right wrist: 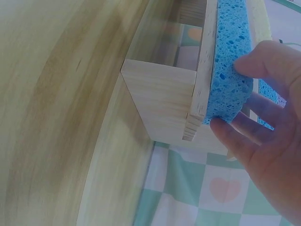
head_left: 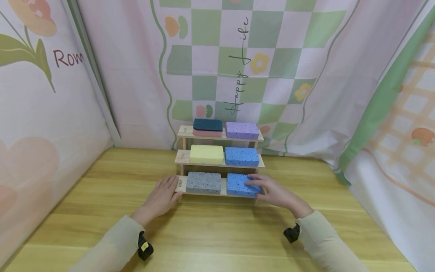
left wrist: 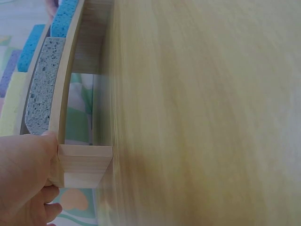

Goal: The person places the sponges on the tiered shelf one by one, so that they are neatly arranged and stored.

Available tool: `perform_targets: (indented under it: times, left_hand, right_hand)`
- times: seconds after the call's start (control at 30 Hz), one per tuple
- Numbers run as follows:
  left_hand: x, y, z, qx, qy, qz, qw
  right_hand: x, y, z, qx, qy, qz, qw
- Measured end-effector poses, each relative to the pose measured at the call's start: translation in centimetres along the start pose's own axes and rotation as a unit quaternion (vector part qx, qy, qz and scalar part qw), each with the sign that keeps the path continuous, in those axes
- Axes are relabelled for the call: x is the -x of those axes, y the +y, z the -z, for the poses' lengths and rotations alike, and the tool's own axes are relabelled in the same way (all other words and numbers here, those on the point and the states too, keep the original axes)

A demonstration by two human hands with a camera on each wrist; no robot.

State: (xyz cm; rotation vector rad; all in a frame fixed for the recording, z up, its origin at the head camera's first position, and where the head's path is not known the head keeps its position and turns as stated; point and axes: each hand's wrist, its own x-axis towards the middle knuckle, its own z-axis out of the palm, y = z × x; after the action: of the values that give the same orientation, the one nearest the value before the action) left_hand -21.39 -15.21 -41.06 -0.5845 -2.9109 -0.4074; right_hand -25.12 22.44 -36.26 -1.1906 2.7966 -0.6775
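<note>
A tiered wooden rack [head_left: 185, 159] bears sponges on three levels. My left hand [head_left: 162, 196] grips the left end of its lowest shelf, near the grey speckled sponge [head_left: 204, 183]; in the left wrist view the thumb [left wrist: 46, 141] lies by that sponge's end and other fingers curl below. On the same shelf, at the right, lies a blue sponge [head_left: 236, 184]. My right hand [head_left: 276, 192] holds this sponge at its right end, with fingertips on its top and end face, as the right wrist view shows.
On the middle shelf are a yellow sponge [head_left: 206, 154] and another blue sponge [head_left: 242, 156]. Up top sit a dark green and pink sponge [head_left: 207, 127] and a purple sponge [head_left: 242, 130]. Printed curtains [head_left: 139, 75] hang behind the wooden table [head_left: 217, 234].
</note>
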Motion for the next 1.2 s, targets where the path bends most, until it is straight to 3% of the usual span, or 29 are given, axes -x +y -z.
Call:
perform_targets:
  times: [0.93, 1.2]
  left_hand:
    - [-0.1, 0.2, 0.1, 0.002, -0.003, -0.001, 1.0]
    - [-0.2, -0.3, 1.1, 0.022, -0.016, -0.009, 0.9996]
  right_hand:
    - [0.1, 0.1, 0.0, -0.002, 0.001, -0.008, 1.0]
    - [0.6, 0.2, 1.0, -0.055, 0.031, 0.005, 0.998]
